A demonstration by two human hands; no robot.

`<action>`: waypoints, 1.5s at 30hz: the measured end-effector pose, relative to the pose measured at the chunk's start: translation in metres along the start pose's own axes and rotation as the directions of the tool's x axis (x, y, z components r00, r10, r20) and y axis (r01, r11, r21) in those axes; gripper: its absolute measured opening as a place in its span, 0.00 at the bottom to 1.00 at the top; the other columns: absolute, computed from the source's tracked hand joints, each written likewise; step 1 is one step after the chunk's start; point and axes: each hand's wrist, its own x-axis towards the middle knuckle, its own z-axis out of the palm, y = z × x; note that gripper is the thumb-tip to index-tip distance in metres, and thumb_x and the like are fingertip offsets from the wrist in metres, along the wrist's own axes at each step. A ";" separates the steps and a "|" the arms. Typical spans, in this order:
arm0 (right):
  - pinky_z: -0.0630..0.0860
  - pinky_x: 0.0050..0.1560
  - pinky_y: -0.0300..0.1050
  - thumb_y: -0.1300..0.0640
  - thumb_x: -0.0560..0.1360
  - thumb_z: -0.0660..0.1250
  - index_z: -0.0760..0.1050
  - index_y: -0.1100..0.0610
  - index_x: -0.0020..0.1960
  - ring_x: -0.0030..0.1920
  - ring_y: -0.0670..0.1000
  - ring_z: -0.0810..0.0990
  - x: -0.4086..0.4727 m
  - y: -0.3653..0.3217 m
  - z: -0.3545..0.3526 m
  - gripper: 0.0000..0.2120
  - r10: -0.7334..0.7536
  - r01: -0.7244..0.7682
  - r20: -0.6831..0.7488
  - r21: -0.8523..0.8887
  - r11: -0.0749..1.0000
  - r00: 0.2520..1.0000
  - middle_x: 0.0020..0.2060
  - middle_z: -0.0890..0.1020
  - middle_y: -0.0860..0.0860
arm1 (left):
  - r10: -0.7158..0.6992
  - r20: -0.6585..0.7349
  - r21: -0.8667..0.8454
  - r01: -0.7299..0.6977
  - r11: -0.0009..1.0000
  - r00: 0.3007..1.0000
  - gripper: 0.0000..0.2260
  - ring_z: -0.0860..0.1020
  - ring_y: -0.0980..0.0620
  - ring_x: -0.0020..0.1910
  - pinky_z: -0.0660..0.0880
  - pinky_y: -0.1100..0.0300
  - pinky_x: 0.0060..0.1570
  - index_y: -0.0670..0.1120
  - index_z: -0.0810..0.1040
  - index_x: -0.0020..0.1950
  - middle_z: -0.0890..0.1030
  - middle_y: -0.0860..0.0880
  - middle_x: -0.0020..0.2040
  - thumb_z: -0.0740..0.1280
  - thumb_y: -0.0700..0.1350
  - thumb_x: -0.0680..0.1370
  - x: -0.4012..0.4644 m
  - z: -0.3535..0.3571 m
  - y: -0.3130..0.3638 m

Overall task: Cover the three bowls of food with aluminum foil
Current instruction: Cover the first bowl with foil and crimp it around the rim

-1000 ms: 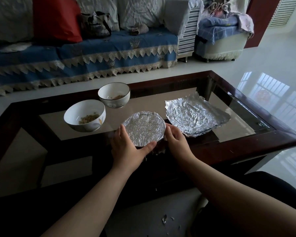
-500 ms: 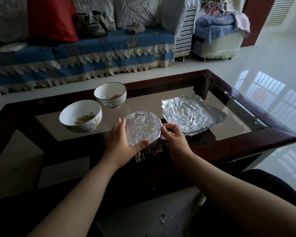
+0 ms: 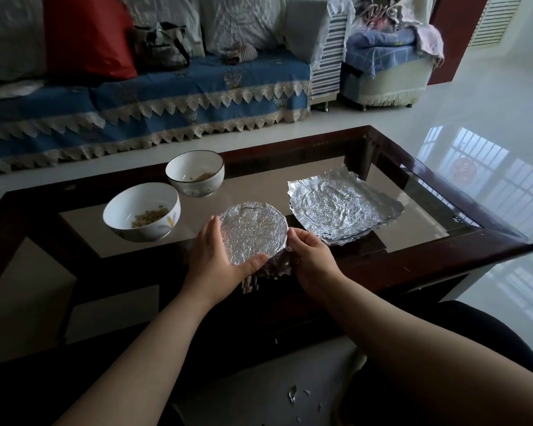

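From the head view we see the foil-covered bowl (image 3: 253, 232) at the near edge of the glass table (image 3: 443, 241), its crinkled silver top drawn flat, edges folded down. Our left hand (image 3: 217, 259) cups its side, fingers spread; our right hand (image 3: 310, 256) pinches the foil rim.

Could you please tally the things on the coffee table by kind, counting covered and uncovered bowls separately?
Foil-covered bowl, held between left hand and right hand: 1
Uncovered bowls, the nearer bowl and the farther bowl: 2
Stack of loose foil sheets: 1
Total: 4
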 end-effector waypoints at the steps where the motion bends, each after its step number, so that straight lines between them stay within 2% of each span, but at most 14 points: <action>1: 0.76 0.43 0.49 0.60 0.79 0.61 0.76 0.63 0.45 0.34 0.51 0.78 0.000 -0.001 0.000 0.09 0.013 -0.013 0.022 0.006 1.000 1.000 0.35 0.79 0.56 | 0.007 -0.001 0.000 -0.007 1.000 1.000 0.59 0.58 0.44 0.74 0.55 0.53 0.73 0.39 0.53 0.77 0.58 0.39 0.75 0.60 0.76 0.57 0.000 0.000 0.000; 3: 0.77 0.44 0.48 0.60 0.80 0.58 0.77 0.64 0.46 0.34 0.51 0.79 -0.001 -0.002 0.000 0.11 0.048 -0.049 0.051 0.021 0.999 0.998 0.35 0.80 0.56 | 0.021 -0.002 0.000 -0.021 1.000 1.000 0.61 0.57 0.44 0.75 0.55 0.52 0.73 0.40 0.53 0.77 0.58 0.39 0.76 0.59 0.79 0.55 0.000 0.000 -0.002; 5: 0.77 0.48 0.51 0.61 0.81 0.57 0.77 0.65 0.49 0.38 0.54 0.80 -0.002 -0.003 0.000 0.12 0.075 -0.076 0.044 0.022 0.997 0.996 0.39 0.81 0.59 | 0.031 -0.007 0.004 -0.031 1.000 0.999 0.63 0.56 0.45 0.75 0.54 0.52 0.73 0.41 0.53 0.77 0.58 0.40 0.76 0.53 0.83 0.55 0.001 0.002 -0.004; 10: 0.78 0.47 0.53 0.59 0.79 0.62 0.75 0.71 0.56 0.40 0.57 0.79 -0.001 -0.001 0.004 0.14 0.062 -0.066 -0.079 -0.046 0.997 0.995 0.46 0.80 0.66 | 0.029 -0.014 -0.010 -0.029 1.000 0.999 0.63 0.55 0.45 0.75 0.53 0.51 0.73 0.43 0.53 0.77 0.57 0.40 0.76 0.51 0.84 0.55 0.002 0.004 -0.005; 12: 0.77 0.52 0.59 0.58 0.77 0.65 0.76 0.70 0.54 0.41 0.58 0.79 0.001 0.001 0.005 0.14 0.042 -0.054 -0.147 -0.080 0.995 0.988 0.46 0.80 0.67 | 0.029 -0.019 -0.020 -0.030 0.999 0.999 0.63 0.55 0.45 0.75 0.53 0.51 0.74 0.43 0.53 0.77 0.57 0.40 0.76 0.51 0.84 0.54 0.001 0.004 -0.006; 14: 0.76 0.54 0.62 0.57 0.77 0.66 0.78 0.66 0.50 0.41 0.58 0.78 0.003 0.002 0.007 0.11 0.030 -0.052 -0.189 -0.112 0.992 0.982 0.42 0.81 0.63 | 0.027 -0.024 -0.028 -0.027 0.999 0.999 0.62 0.54 0.45 0.75 0.53 0.51 0.73 0.44 0.54 0.77 0.57 0.40 0.76 0.51 0.84 0.54 0.000 0.004 -0.005; 19: 0.78 0.50 0.56 0.56 0.77 0.66 0.77 0.59 0.44 0.39 0.55 0.78 0.009 0.006 0.012 0.07 -0.022 -0.023 -0.271 -0.160 0.987 0.962 0.37 0.80 0.56 | 0.031 -0.023 -0.042 -0.032 0.999 0.999 0.58 0.53 0.45 0.76 0.51 0.53 0.72 0.47 0.52 0.78 0.55 0.40 0.76 0.58 0.79 0.57 -0.001 0.004 -0.002; 23: 0.78 0.48 0.47 0.55 0.76 0.67 0.79 0.56 0.45 0.41 0.49 0.80 0.007 0.008 0.014 0.04 -0.228 0.081 -0.347 -0.389 0.918 0.910 0.39 0.82 0.51 | 0.018 -0.028 -0.051 -0.020 0.999 0.999 0.56 0.52 0.45 0.76 0.51 0.54 0.72 0.47 0.53 0.78 0.54 0.40 0.76 0.58 0.77 0.57 -0.002 0.004 -0.001; 28: 0.74 0.46 0.40 0.55 0.77 0.66 0.79 0.54 0.47 0.41 0.46 0.79 0.002 0.005 0.017 0.04 -0.364 0.141 -0.323 -0.548 0.825 0.873 0.38 0.80 0.46 | 0.004 -0.054 -0.067 -0.007 0.998 0.999 0.54 0.54 0.43 0.75 0.53 0.56 0.71 0.47 0.57 0.77 0.55 0.39 0.76 0.59 0.75 0.58 -0.004 0.006 0.004; 32: 0.76 0.53 0.38 0.58 0.79 0.62 0.79 0.55 0.56 0.48 0.43 0.81 -0.003 0.010 0.013 0.09 -0.335 0.174 -0.268 -0.485 0.857 0.903 0.44 0.82 0.45 | -0.017 -0.090 -0.081 0.010 0.997 0.996 0.51 0.57 0.40 0.74 0.56 0.52 0.71 0.47 0.60 0.76 0.57 0.36 0.74 0.60 0.74 0.60 -0.006 0.009 0.007; 35: 0.76 0.57 0.41 0.58 0.79 0.62 0.78 0.55 0.60 0.52 0.43 0.81 -0.007 0.011 0.010 0.12 -0.339 0.191 -0.182 -0.549 0.814 0.923 0.50 0.83 0.45 | -0.051 -0.143 -0.102 0.037 0.994 0.988 0.48 0.57 0.39 0.73 0.57 0.51 0.70 0.48 0.63 0.75 0.58 0.36 0.74 0.66 0.71 0.61 -0.007 0.014 0.012; 37: 0.78 0.56 0.45 0.59 0.78 0.63 0.79 0.54 0.59 0.50 0.46 0.83 -0.006 0.010 0.009 0.11 -0.286 0.175 -0.175 -0.474 0.863 0.942 0.49 0.85 0.48 | -0.085 -0.155 -0.124 0.065 0.990 0.984 0.46 0.56 0.41 0.74 0.56 0.52 0.70 0.48 0.63 0.75 0.57 0.38 0.75 0.73 0.65 0.63 -0.006 0.016 0.015; 41: 0.80 0.56 0.51 0.64 0.77 0.66 0.81 0.58 0.53 0.49 0.54 0.84 -0.003 0.009 0.013 0.08 -0.097 0.064 -0.225 -0.148 0.987 0.970 0.47 0.85 0.56 | -0.095 -0.183 -0.119 0.074 0.990 0.979 0.45 0.55 0.41 0.74 0.55 0.53 0.70 0.45 0.62 0.74 0.56 0.38 0.75 0.75 0.62 0.64 -0.006 0.019 0.015; 45: 0.80 0.54 0.54 0.66 0.77 0.64 0.80 0.59 0.49 0.43 0.56 0.82 -0.001 0.011 0.019 0.07 0.011 0.005 -0.219 0.072 0.997 0.976 0.45 0.84 0.60 | -0.099 -0.201 -0.123 0.075 0.990 0.975 0.45 0.55 0.41 0.74 0.55 0.53 0.70 0.45 0.63 0.74 0.56 0.38 0.75 0.75 0.62 0.64 -0.006 0.022 0.015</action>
